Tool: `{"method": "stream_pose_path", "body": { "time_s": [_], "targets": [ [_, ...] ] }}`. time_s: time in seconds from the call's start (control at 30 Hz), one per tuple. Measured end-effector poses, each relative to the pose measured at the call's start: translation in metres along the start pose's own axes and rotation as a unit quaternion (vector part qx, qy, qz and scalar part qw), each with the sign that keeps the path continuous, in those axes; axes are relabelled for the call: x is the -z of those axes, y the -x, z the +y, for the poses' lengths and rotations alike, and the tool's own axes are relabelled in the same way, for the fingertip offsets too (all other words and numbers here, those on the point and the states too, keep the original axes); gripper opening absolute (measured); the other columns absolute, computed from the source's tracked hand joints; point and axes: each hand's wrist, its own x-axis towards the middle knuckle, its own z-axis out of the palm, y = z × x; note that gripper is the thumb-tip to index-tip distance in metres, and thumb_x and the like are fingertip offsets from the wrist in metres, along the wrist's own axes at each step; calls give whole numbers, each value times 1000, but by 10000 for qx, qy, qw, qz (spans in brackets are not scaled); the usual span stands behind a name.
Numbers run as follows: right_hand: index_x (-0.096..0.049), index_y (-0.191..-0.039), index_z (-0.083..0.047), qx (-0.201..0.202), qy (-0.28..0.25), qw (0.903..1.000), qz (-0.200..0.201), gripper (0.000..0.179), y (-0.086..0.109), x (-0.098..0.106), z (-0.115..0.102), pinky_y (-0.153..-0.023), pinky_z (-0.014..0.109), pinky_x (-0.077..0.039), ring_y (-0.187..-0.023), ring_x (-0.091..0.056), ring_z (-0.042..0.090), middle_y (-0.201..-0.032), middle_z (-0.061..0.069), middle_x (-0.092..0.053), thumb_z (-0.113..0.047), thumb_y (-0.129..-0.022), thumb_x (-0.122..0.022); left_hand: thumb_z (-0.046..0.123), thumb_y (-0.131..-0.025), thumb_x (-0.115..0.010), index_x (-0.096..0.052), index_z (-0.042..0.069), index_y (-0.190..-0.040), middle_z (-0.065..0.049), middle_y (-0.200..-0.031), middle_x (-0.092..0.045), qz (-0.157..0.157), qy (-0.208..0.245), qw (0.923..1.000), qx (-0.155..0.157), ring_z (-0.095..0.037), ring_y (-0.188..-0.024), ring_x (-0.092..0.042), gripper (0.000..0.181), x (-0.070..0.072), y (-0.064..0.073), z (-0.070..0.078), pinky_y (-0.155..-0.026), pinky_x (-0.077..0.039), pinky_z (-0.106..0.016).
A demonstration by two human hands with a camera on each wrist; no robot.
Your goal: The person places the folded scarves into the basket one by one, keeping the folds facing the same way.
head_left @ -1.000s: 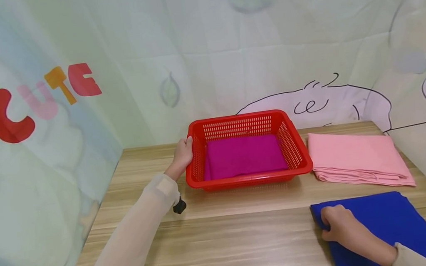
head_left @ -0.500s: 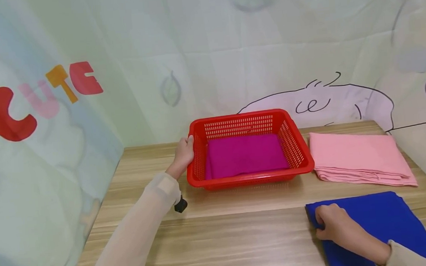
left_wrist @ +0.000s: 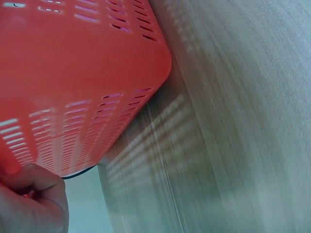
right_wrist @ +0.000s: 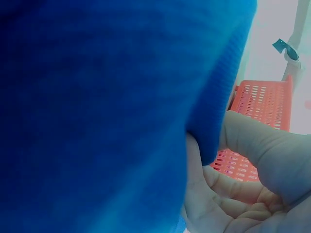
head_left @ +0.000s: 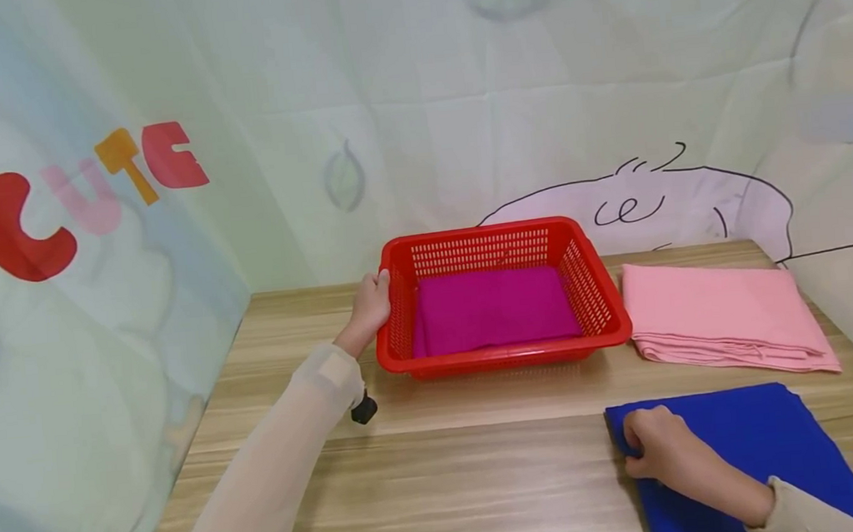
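Observation:
A red perforated plastic basket [head_left: 505, 356] stands at the back middle of the table, a folded magenta cloth [head_left: 493, 309] lying flat inside it. At its left end my left hand [head_left: 369, 304] grips the rim; the left wrist view has the curled fingers [left_wrist: 36, 182] at the basket's edge. On the right, my right hand [head_left: 659, 446] pinches the left edge of a folded blue cloth [head_left: 755, 432]. In the right wrist view the blue cloth [right_wrist: 112, 111] fills most of the picture, its edge held between thumb [right_wrist: 243, 133] and fingers.
A folded pink cloth [head_left: 723, 309] lies right of the basket, behind the blue one. The wooden table [head_left: 443, 473] meets a printed curtain [head_left: 422, 116] at the back and on both sides. A small black device [head_left: 364, 409] sits at the left wrist.
The blue cloth and my right hand have shifted slightly left in the head view. The left hand keeps its grip on the basket, while the whole head view drifts a little.

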Motion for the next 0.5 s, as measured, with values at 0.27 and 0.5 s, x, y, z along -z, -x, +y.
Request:
{"method": "stream_pose_path", "body": {
  "time_s": [0.27, 0.5],
  "targets": [
    [-46, -62, -11, 103, -59, 9999, 62, 37, -2, -4, -3, -46, 23, -31, -49, -42, 11, -56, -4, -38, 6, -63, -79, 30, -111, -32, -45, 0, -101, -12, -86, -49, 27, -8, 10000, 23, -15, -67, -51, 34, 0, -1, 0, -59, -46, -23],
    [-46, -62, -11, 156, -107, 9998, 98, 38, -3, -6, -8, -44, 23, -33, -47, -43, 10, -56, -4, -39, 6, -64, -80, 30, -111, -32, -44, 1, -99, -12, -86, -48, -2, 21, 10000, 33, -15, -66, -51, 34, -1, -2, -2, -58, -46, -23]
  ]
}}
